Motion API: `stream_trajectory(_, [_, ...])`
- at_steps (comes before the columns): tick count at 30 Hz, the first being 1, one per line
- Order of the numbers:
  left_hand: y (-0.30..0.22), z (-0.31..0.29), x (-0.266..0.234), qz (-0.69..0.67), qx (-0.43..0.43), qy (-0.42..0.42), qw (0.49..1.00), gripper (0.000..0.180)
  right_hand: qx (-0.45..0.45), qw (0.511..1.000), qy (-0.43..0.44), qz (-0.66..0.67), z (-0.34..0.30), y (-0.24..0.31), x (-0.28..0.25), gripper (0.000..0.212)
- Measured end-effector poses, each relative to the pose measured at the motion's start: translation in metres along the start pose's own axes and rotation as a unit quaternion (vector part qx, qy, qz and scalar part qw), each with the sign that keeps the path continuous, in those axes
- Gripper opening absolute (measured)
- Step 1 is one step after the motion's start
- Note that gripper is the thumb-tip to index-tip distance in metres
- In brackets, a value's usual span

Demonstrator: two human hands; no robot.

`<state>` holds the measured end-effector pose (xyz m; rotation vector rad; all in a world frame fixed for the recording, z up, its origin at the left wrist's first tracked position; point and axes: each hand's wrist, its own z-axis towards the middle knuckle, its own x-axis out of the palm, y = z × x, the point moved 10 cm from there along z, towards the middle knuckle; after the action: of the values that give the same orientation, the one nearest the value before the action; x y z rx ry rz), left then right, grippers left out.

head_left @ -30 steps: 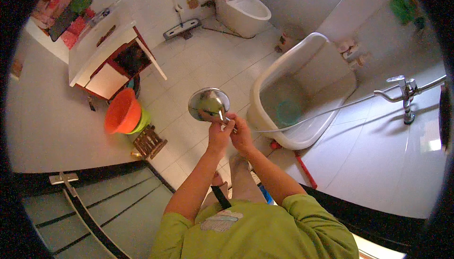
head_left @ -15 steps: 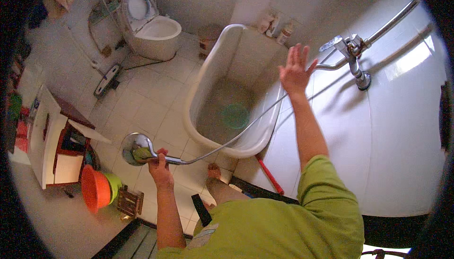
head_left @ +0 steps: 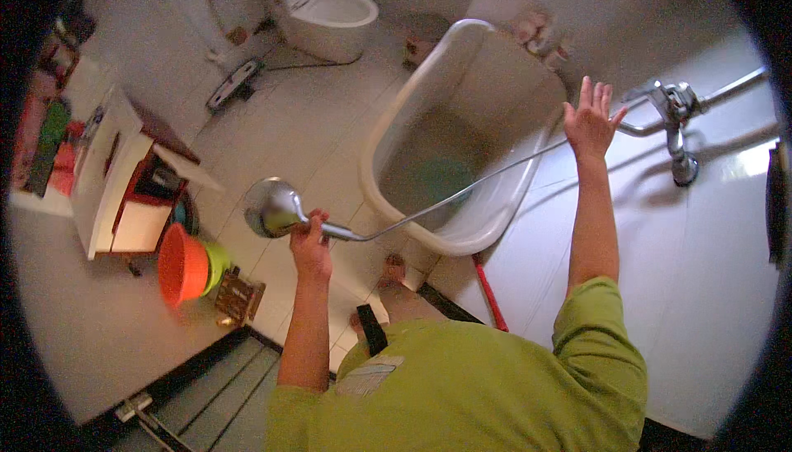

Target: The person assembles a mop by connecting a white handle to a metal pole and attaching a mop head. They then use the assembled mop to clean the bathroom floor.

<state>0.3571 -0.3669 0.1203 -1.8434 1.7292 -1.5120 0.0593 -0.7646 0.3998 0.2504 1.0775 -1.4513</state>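
My left hand (head_left: 311,247) is closed round the handle of a chrome hand shower (head_left: 277,207), held out over the tiled floor with its round head to the left. From the handle a thin metal hose (head_left: 462,194) runs up across the bathtub's rim toward the wall. My right hand (head_left: 591,122) is raised with its fingers spread, above the right edge of the white bathtub (head_left: 373,167). It grips nothing. Just right of it is the chrome wall tap (head_left: 672,110); its spout comes up close to my fingers, and I cannot tell whether they touch.
A toilet (head_left: 334,23) stands at the back, with a mop head (head_left: 234,85) lying before it. At left are an open white cabinet (head_left: 124,196), an orange basin (head_left: 182,266) and a small wooden stool (head_left: 239,297). A red stick (head_left: 490,291) leans by the tub's near end.
The view has shifted, so the tub, tap and toilet sit further right and higher. My left hand still holds the hand shower, and my right hand remains spread near the tap.
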Motion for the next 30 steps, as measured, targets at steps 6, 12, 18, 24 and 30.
stream_trajectory(6, [-0.025, -0.029, 0.022, -0.026, 0.007, 0.06, 0.998, 0.018, -0.308, 0.724, 0.229, 0.573, -0.163, 0.242, -0.042, 0.076])
stream_trajectory(12, [-0.035, -0.056, 0.067, -0.027, 0.017, 0.127, 0.991, 0.02, -0.104, 0.636, 0.292, 0.706, -0.262, 0.302, -0.079, 0.054])
stream_trajectory(18, [-0.053, -0.083, 0.08, -0.027, 0.001, 0.228, 0.973, 0.025, -0.046, 0.61, 0.213, 0.762, -0.245, 0.276, -0.14, 0.041])
stream_trajectory(24, [-0.052, -0.104, 0.102, 0.142, 0.044, 0.286, 0.947, 0.05, 0.082, 0.637, 0.053, 0.764, -0.212, 0.198, -0.139, 0.035])
stream_trajectory(30, [-0.027, -0.082, -0.009, 0.217, -0.005, 0.179, 0.96, 0.051, 0.299, 0.601, -0.176, 0.72, -0.169, 0.038, -0.096, 0.027])
